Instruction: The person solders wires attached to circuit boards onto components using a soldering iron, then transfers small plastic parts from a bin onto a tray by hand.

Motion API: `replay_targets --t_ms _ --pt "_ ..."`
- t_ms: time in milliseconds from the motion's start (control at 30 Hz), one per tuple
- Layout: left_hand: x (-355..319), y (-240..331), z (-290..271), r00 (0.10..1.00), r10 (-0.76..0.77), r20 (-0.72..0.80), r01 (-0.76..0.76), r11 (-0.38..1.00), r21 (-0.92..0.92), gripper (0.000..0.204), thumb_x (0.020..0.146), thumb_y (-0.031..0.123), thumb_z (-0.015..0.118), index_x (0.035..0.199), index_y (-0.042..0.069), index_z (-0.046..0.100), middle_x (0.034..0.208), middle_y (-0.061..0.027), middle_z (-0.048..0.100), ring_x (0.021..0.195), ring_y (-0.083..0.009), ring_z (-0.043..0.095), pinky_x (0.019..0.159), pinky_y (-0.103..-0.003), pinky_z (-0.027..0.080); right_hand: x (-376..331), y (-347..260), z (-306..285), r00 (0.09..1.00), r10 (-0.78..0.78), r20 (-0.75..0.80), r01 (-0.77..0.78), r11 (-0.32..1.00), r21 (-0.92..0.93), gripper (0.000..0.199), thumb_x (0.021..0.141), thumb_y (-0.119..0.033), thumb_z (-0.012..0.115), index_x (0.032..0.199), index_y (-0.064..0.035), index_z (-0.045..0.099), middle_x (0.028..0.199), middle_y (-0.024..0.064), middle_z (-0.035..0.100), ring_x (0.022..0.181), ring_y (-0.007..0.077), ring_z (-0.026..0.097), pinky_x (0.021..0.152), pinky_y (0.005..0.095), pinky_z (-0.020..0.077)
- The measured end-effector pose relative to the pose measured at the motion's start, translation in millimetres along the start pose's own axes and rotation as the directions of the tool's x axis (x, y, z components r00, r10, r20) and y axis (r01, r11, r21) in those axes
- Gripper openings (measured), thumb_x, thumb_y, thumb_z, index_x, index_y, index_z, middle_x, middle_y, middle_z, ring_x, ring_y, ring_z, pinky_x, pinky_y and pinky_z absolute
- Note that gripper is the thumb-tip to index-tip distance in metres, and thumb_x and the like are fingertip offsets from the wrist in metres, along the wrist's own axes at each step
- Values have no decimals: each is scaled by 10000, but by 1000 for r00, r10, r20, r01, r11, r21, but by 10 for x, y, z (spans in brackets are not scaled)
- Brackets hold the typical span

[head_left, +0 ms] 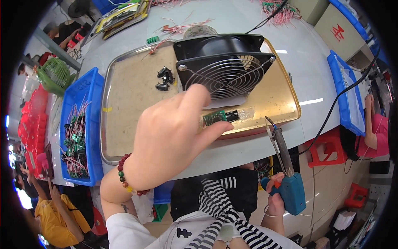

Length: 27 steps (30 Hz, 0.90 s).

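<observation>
My left hand (174, 128) hovers over the tray and the gold lid, thumb and bent index finger apart. Between them shows a small green circuit board (214, 118) with a black connector (231, 115) at its right end. The thumb lies along the board's near edge; whether it presses on it I cannot tell, and the hand hides the left end. Clear tape (246, 113) lies beside the connector on the lid. At the lower right, my right hand (274, 195) grips a blue soldering gun (292, 193), its tip pointing up near the lid's front edge.
A black fan (224, 68) with a wire guard stands on the gold lid (286, 93). Several black connectors (165, 78) lie on the metal tray (124, 99). Blue bins (96, 124) flank the table, one full of wired boards. A black cable (344, 93) runs at right. Co-workers sit nearby.
</observation>
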State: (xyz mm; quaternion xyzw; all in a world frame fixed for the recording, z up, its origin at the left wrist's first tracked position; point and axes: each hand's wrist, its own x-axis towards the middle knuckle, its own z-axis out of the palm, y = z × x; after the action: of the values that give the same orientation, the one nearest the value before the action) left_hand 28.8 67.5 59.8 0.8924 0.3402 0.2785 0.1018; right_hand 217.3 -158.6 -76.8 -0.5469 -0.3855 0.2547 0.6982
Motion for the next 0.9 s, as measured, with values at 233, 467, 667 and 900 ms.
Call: replay_targets --t_ms 233,467,667,900 --pt "-1 62 -48 976 143 164 -153 987 52 222 812 203 696 798 43 543 670 -99 568 594 -303 588 508 -392 454 -75 36 -50 996 86 -10 -85 992 91 532 774 -356 698 1116 15 532 1074 126 513 665 136 492 635 267 379" --pt "-346 -34 -836 998 7 -66 -14 994 -105 138 806 119 707 843 20 619 663 -72 495 551 -204 491 498 -302 377 37 51 -114 1000 -11 -1 11 993 115 470 802 -266 649 1112 49 487 1050 140 510 622 130 509 590 240 386" --pt "-590 -710 -1664 927 -352 -134 343 936 -83 201 890 192 673 824 9 622 726 -2 563 606 -76 492 542 -215 350 119 51 -49 999 -28 15 27 996 83 454 804 -265 652 1095 47 495 1042 138 503 632 124 508 595 235 393" --pt "-737 -2158 -2115 633 -675 -379 470 724 -505 163 926 188 608 928 26 619 679 26 532 577 -64 494 523 -202 391 121 64 60 999 -7 39 3 996 84 459 799 -277 657 1096 35 498 1045 134 499 644 124 508 600 242 382"
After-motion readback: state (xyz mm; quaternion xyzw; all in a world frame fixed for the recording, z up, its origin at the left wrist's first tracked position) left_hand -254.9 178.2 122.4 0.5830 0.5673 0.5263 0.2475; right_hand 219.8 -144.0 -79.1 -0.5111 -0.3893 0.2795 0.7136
